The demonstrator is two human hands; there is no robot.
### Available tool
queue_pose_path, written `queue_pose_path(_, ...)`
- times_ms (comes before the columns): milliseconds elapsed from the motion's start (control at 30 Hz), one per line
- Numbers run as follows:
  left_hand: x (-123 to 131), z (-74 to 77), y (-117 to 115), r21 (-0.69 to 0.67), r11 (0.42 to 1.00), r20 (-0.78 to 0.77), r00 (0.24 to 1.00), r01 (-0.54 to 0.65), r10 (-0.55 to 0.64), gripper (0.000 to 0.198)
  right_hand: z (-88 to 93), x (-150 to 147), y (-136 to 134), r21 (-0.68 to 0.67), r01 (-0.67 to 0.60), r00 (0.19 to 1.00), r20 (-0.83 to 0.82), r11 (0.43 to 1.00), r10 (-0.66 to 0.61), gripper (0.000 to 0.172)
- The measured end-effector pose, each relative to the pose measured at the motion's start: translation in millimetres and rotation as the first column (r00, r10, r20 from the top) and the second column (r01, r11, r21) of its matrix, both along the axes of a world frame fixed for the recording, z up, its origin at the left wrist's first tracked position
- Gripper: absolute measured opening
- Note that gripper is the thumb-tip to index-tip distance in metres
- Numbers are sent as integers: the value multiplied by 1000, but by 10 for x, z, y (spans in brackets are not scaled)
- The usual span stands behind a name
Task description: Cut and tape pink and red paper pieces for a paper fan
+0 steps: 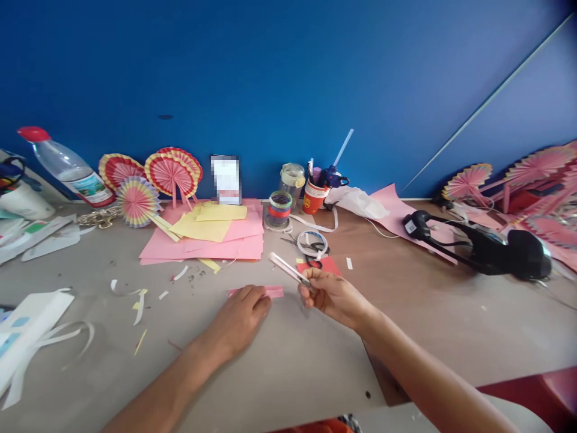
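Note:
My left hand point(241, 316) rests on the table with its fingers pressed down on a folded pink paper strip point(274, 291). My right hand point(331, 296) is closed around a thin white stick-like tool point(288, 267) that points up and to the left, just above the strip's right end. A red paper piece point(329, 264) with black scissors point(313, 261) lies right behind my right hand.
Pink and yellow paper sheets point(211, 237) lie behind, with folded paper fans point(155, 180) and a plastic bottle point(72, 168) at the left. Tape rolls point(279, 209), a cup of pens point(315, 192), a black device point(487, 249) and more fans point(532, 180) at the right. Paper scraps litter the left.

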State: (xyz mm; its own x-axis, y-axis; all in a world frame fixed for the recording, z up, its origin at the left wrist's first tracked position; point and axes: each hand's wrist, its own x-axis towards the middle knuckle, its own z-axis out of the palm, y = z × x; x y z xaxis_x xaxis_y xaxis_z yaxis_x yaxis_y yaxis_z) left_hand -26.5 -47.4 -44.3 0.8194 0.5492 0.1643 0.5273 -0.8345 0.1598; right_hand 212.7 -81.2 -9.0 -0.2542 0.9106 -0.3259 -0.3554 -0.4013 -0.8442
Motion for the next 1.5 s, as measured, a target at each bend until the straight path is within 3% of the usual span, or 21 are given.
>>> queue_pose_path(100,6,1,6,-7,1000,15,1000,14,-13,24,-28,78,-34,146,-17,971,240,989,-19,21)
queue_pose_path(200,8,-14,14,-3,1000,47,999,22,-22,25,-33,171,-54,222,-125,801,598,967,-34,35)
queue_pose_path(267,10,-18,17,-11,1000,54,998,21,-20,26,-10,221,-67,223,-184,691,722,957,-35,36)
queue_pose_path(400,19,-4,17,-41,999,53,999,11,-9,28,58,257,-82,244,-283,590,806,928,-33,24)
queue_pose_path(533,25,-17,19,-27,1000,83,997,7,-4,29,77,244,-59,245,-393,472,881,886,-35,20)
queue_pose_path(700,28,-52,33,-38,999,133,991,14,-8,29,32,285,-34,224,-473,381,924,852,-32,17)
queue_pose_path(800,43,-43,40,-76,997,140,990,2,8,25,1,334,-39,240,-476,382,923,846,-48,17)
queue_pose_path(900,68,-16,38,-97,995,124,992,-24,36,22,-7,375,-54,154,-437,427,903,886,53,14)
queue_pose_path(1000,85,-3,33,-96,995,123,991,-37,48,23,25,407,-71,59,-392,511,844,918,164,12)
queue_pose_path(1233,79,-17,47,-138,990,174,983,-31,55,22,84,341,-85,173,-411,748,625,895,223,22)
queue_pose_path(1300,59,-7,58,-181,983,252,965,-30,76,22,64,278,-94,154,-430,739,627,890,248,18)
queue_pose_path(1500,-34,102,52,-435,900,523,820,23,232,37,80,45,-135,107,-472,565,799,875,207,20)
